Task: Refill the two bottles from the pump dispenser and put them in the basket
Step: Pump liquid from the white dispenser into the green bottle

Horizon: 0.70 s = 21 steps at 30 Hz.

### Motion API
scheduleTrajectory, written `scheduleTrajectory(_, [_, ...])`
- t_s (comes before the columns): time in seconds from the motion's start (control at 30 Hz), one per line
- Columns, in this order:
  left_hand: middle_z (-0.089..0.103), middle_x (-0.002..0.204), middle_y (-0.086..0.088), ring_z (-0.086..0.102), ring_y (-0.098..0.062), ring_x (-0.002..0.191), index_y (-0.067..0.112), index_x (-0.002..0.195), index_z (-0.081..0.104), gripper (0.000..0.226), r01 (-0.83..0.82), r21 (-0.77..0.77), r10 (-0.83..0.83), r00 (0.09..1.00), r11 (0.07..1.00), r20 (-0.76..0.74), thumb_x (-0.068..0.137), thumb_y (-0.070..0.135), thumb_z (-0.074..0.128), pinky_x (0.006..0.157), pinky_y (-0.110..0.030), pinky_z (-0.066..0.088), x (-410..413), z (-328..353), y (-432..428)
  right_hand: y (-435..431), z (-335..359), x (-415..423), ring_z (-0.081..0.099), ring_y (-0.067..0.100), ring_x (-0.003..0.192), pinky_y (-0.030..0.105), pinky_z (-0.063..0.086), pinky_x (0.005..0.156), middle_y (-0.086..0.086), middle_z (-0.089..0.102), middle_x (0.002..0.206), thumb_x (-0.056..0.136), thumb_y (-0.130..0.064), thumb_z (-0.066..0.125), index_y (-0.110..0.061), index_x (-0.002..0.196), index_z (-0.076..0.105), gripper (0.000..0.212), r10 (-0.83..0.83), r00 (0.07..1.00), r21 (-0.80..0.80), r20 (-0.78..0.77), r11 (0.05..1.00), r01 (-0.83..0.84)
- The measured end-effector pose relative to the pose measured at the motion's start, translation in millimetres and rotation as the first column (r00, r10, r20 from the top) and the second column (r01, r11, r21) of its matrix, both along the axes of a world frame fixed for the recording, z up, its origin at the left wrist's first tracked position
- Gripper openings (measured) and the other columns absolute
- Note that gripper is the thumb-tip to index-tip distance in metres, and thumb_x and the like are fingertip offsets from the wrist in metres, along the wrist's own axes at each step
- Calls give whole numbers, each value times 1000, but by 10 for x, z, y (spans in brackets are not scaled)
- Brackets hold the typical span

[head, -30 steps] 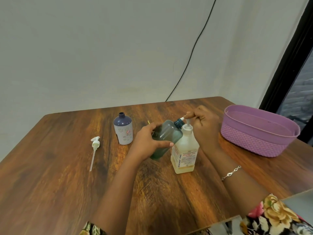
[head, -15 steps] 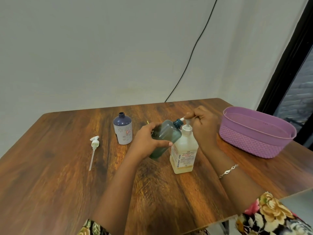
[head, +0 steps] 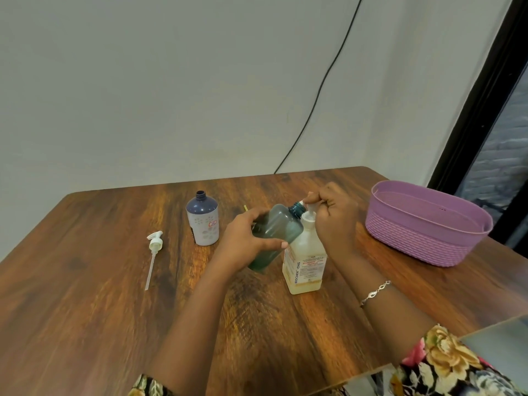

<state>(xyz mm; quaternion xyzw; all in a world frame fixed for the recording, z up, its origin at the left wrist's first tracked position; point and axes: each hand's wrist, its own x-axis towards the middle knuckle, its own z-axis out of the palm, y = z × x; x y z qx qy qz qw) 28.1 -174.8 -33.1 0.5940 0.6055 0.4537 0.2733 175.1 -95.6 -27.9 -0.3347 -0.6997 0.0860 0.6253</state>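
My left hand (head: 247, 241) grips a translucent green bottle (head: 278, 234), tilted with its open neck against the nozzle of the white pump dispenser (head: 305, 258). The dispenser stands upright mid-table with yellowish liquid low inside. My right hand (head: 335, 221) is curled over the pump head, fingers on top of it. A dark blue bottle (head: 203, 220) with a white label stands uncapped to the left. The purple basket (head: 428, 224) sits at the right of the table.
A loose white pump cap with its long tube (head: 153, 254) lies on the wooden table (head: 85, 310) at the left. A small yellow item (head: 245, 207) pokes out behind my left hand. A black cable runs down the wall behind.
Both hands, the green bottle and the dispenser hold about the same pose; only the view has shifted slightly.
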Motion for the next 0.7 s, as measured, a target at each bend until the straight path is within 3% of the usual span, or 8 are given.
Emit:
scheduleTrajectory(0.13, [51, 116, 7, 50, -14, 106, 19, 131, 47, 70, -5, -11, 5, 1000, 1000, -11, 68, 21, 79, 89, -29, 43, -6, -2, 15, 25, 10, -1, 58, 27, 61, 44, 50, 55, 9, 60, 63, 72, -2, 40, -3, 62, 65, 26, -22, 1000, 39, 20, 999, 21])
scheduleTrajectory(0.3, [53, 124, 2, 50, -15, 110, 19, 131, 47, 71, -1, -39, -1, 999, 999, -38, 68, 23, 79, 94, -33, 44, 14, -52, 41, 36, -152, -16, 54, 26, 56, 41, 47, 47, 7, 56, 61, 69, -7, 33, -1, 60, 61, 30, -47, 996, 120, 73, 992, 38])
scheduleTrajectory(0.43, [53, 124, 1, 50, -16, 110, 17, 131, 47, 71, -15, -40, 14, 999, 999, -34, 68, 22, 80, 94, -34, 44, 38, -36, 24, -1, -138, 17, 57, 25, 60, 31, 44, 52, 7, 57, 64, 70, 5, 40, -1, 65, 65, 27, -18, 999, 78, 50, 997, 14])
scheduleTrajectory(0.57, [52, 122, 2, 49, -14, 107, 16, 132, 47, 70, -12, -18, 12, 999, 1000, -31, 69, 20, 79, 90, -29, 43, 23, 42, 5, 10, 3, 59, 63, 29, 72, 37, 51, 62, 11, 62, 70, 73, -5, 43, -3, 69, 68, 26, 49, 999, -43, 9, 998, -49])
scheduleTrajectory(0.63, [52, 123, 1, 49, -15, 107, 15, 133, 47, 70, -7, -17, 6, 999, 1000, -36, 70, 19, 78, 89, -28, 44, 13, 50, 4, 25, 28, 84, 63, 30, 72, 40, 52, 60, 12, 62, 70, 73, -11, 41, -4, 68, 68, 28, 48, 998, -17, 30, 999, -47])
scheduleTrajectory(0.7, [53, 123, 1, 49, -14, 107, 16, 132, 47, 70, -7, -15, 6, 999, 1000, -32, 69, 20, 79, 88, -27, 43, 19, 36, 3, 5, -39, 85, 64, 29, 70, 39, 52, 57, 11, 62, 69, 75, -2, 41, -1, 68, 67, 27, 23, 998, 56, 61, 998, -27])
